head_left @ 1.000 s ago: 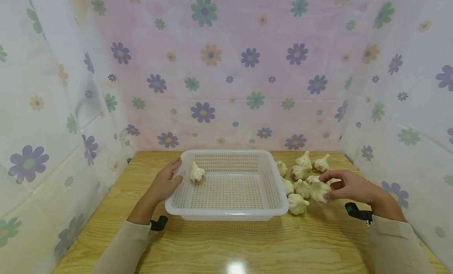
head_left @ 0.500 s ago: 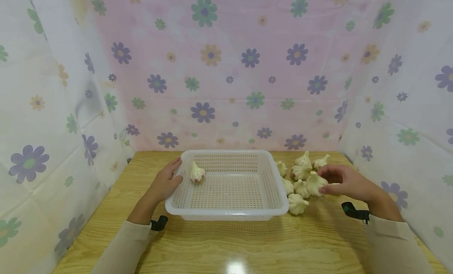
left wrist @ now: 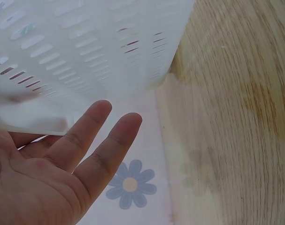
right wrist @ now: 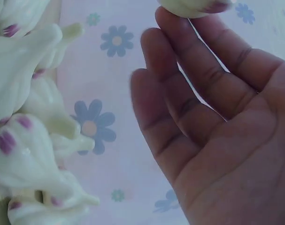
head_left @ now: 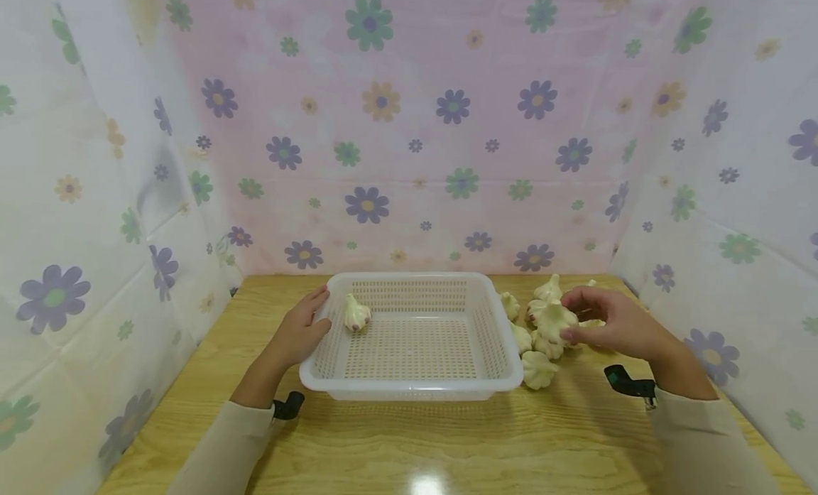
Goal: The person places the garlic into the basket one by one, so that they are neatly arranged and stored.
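Note:
On the wooden table stands a white plastic basket [head_left: 409,385] with slotted walls. My left hand [head_left: 302,333] holds its left rim, thumb on top. The left wrist view shows two fingers [left wrist: 111,147] stretched below the basket's edge. One garlic bulb [head_left: 356,314] lies inside, toward the left wall. Between thumb and fingertips my right hand [head_left: 616,326] pinches another garlic bulb [head_left: 553,323], raised over the pile right of the basket. Only the underside of that held bulb [right wrist: 194,7] shows in the right wrist view, at the top edge.
Several more garlic bulbs [head_left: 539,371] lie heaped against the basket's right side, partly hidden by the right hand. Flowered cloth [head_left: 409,126] hangs behind and on both sides of the table [head_left: 383,445]. Each wrist carries a black camera mount [head_left: 629,383].
My right hand has moved left toward the basket, bringing the pinched garlic bulb up and over the pile. The left hand and the basket have stayed in place.

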A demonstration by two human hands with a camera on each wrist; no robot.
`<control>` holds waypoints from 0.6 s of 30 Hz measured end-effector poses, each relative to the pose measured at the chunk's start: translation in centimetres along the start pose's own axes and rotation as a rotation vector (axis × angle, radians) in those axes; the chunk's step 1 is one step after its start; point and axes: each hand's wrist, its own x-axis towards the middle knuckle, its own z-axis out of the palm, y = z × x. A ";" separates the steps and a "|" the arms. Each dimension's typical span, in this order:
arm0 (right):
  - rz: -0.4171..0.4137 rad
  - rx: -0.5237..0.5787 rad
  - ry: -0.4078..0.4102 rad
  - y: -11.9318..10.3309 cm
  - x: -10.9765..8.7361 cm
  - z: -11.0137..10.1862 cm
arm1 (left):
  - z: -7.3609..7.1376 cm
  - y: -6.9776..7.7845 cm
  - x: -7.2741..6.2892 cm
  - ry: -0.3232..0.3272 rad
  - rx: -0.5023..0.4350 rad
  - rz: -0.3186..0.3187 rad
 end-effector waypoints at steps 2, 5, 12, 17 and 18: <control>0.027 -0.006 0.001 -0.2 0.3 0.0 | 0.0 0.1 0.0 0.000 -0.003 0.002; 0.063 -0.012 -0.011 -0.7 1.0 0.2 | 0.1 0.1 0.0 0.001 -0.008 0.002; 0.039 0.069 -0.054 -1.8 3.6 0.5 | 0.1 0.0 -0.1 -0.001 -0.007 -0.006; 0.011 0.083 -0.073 -3.0 5.3 0.8 | 0.1 0.1 -0.1 -0.001 -0.009 -0.013; 0.005 0.074 -0.070 -3.3 5.6 0.9 | 0.1 0.1 -0.1 -0.003 -0.009 -0.014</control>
